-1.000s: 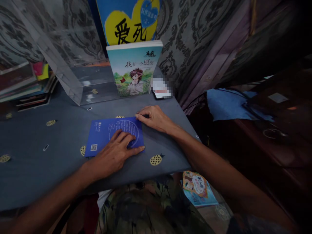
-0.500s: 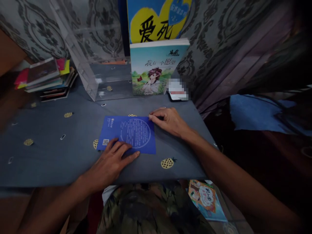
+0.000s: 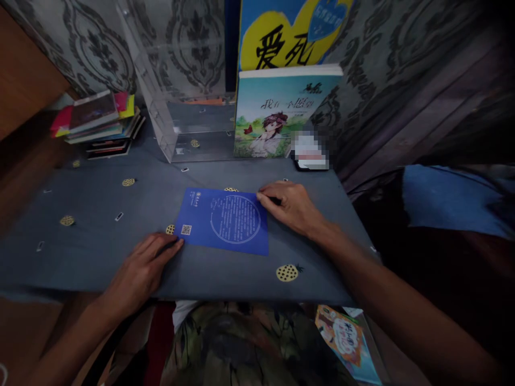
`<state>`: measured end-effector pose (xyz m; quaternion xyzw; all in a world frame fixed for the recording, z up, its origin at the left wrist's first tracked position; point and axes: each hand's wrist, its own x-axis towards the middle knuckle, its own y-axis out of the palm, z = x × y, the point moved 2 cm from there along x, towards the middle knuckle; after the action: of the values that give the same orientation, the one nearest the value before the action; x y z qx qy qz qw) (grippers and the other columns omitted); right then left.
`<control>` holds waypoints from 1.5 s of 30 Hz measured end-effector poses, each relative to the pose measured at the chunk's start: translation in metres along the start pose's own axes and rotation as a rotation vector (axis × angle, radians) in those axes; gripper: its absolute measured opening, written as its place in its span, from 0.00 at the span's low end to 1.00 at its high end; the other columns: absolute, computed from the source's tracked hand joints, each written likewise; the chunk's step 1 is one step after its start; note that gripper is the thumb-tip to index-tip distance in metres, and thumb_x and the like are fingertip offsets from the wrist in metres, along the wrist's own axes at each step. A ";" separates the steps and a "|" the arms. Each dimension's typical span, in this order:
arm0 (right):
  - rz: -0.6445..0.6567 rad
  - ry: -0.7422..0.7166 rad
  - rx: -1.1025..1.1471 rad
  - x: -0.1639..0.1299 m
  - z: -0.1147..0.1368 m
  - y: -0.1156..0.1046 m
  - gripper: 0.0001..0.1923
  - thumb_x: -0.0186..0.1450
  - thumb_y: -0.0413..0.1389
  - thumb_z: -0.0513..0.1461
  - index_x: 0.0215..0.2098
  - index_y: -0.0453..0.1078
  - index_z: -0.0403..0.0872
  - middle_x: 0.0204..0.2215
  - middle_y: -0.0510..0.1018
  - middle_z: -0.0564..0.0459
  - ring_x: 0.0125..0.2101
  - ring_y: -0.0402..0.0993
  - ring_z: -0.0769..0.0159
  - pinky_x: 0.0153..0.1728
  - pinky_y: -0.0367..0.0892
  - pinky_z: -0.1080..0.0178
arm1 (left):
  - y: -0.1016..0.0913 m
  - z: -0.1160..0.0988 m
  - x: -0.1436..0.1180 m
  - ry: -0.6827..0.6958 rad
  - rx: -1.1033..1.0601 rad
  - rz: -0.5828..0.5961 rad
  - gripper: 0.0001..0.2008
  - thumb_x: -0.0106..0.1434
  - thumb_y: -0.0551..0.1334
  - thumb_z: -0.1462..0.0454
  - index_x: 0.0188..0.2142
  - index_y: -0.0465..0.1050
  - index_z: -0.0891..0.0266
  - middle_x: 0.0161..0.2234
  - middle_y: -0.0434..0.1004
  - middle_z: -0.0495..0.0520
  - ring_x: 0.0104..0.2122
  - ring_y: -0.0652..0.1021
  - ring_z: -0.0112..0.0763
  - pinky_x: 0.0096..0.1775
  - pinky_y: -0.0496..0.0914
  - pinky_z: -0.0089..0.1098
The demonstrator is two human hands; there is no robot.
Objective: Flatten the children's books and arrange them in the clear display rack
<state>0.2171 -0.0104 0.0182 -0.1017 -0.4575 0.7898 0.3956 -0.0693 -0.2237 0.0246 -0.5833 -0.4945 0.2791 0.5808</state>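
A blue printed card [image 3: 237, 244] lies on the cloth-covered table, with a white circle of text and a QR code on its face. At its far right corner, my right hand [image 3: 289, 206] pinches the edge between thumb and fingertips. My left hand [image 3: 140, 268] rests at the near left corner, thumb and index tips closed together on it, the other fingers curled beside them on the cloth.
Behind the card stand a clear acrylic rack [image 3: 161, 128] and a teal-covered book [image 3: 277, 123] before a larger yellow-and-blue one [image 3: 277, 32]. A phone [image 3: 309, 161] leans beside them. Stacked booklets [image 3: 100, 128] sit at the far left. Below the front edge is another book [image 3: 346, 338].
My left hand has slid from lying spread on the card to its near left corner. My right hand keeps its pinch. The whole view has shifted, moving things rightward.
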 end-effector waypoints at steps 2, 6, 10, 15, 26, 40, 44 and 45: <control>-0.002 -0.086 -0.030 0.000 0.017 0.009 0.16 0.72 0.50 0.42 0.37 0.78 0.45 0.38 0.83 0.43 0.43 0.78 0.52 0.51 0.67 0.50 | 0.001 -0.002 0.001 0.017 0.038 -0.013 0.30 0.67 0.50 0.75 0.66 0.62 0.54 0.53 0.75 0.59 0.51 0.76 0.41 0.51 0.74 0.43; 0.221 -0.403 0.091 -0.001 0.069 0.039 0.18 0.75 0.46 0.40 0.56 0.73 0.48 0.57 0.78 0.45 0.59 0.71 0.57 0.62 0.61 0.49 | 0.004 -0.006 0.002 0.034 0.104 -0.064 0.28 0.67 0.50 0.76 0.63 0.65 0.57 0.51 0.76 0.59 0.49 0.76 0.40 0.50 0.75 0.42; 0.390 -0.590 0.081 0.008 0.106 0.071 0.23 0.77 0.44 0.43 0.67 0.61 0.46 0.66 0.68 0.44 0.68 0.59 0.61 0.69 0.51 0.49 | 0.007 -0.008 0.001 0.030 0.133 -0.070 0.27 0.65 0.50 0.77 0.60 0.69 0.59 0.49 0.77 0.59 0.50 0.76 0.40 0.50 0.76 0.41; 0.404 -0.590 -0.012 0.038 0.098 0.093 0.26 0.77 0.46 0.45 0.69 0.58 0.43 0.69 0.62 0.42 0.70 0.53 0.59 0.71 0.47 0.49 | 0.011 -0.005 -0.002 0.001 0.124 -0.063 0.27 0.66 0.51 0.75 0.61 0.70 0.58 0.49 0.78 0.59 0.51 0.75 0.41 0.52 0.75 0.41; 0.208 -0.342 -0.134 0.052 0.046 0.071 0.29 0.76 0.47 0.47 0.69 0.59 0.38 0.69 0.60 0.36 0.70 0.52 0.54 0.70 0.50 0.45 | 0.011 -0.006 0.001 0.031 0.169 -0.140 0.23 0.68 0.52 0.72 0.60 0.71 0.58 0.47 0.80 0.57 0.48 0.77 0.39 0.49 0.75 0.38; 0.151 -0.144 -0.241 -0.003 0.047 0.052 0.30 0.75 0.48 0.48 0.69 0.58 0.39 0.69 0.60 0.36 0.70 0.52 0.51 0.70 0.51 0.45 | 0.019 -0.008 0.032 0.016 0.281 -0.117 0.19 0.74 0.50 0.57 0.44 0.79 0.59 0.41 0.81 0.57 0.42 0.79 0.41 0.47 0.72 0.41; 0.116 -0.159 -0.228 -0.004 0.050 0.048 0.28 0.75 0.50 0.47 0.68 0.60 0.41 0.68 0.61 0.37 0.70 0.53 0.52 0.69 0.52 0.45 | 0.036 0.017 0.074 0.015 0.237 -0.009 0.24 0.72 0.52 0.48 0.53 0.75 0.59 0.51 0.79 0.60 0.49 0.77 0.46 0.51 0.71 0.46; 0.108 -0.162 -0.224 -0.005 0.050 0.047 0.28 0.74 0.50 0.47 0.67 0.60 0.41 0.68 0.62 0.37 0.70 0.54 0.52 0.69 0.53 0.45 | 0.040 0.023 0.088 0.025 0.215 0.019 0.25 0.72 0.52 0.47 0.56 0.73 0.59 0.53 0.77 0.61 0.51 0.77 0.46 0.52 0.70 0.46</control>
<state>0.1690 -0.0584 0.0078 -0.1053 -0.5671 0.7596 0.3005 -0.0487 -0.1290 0.0049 -0.5255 -0.4490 0.3287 0.6436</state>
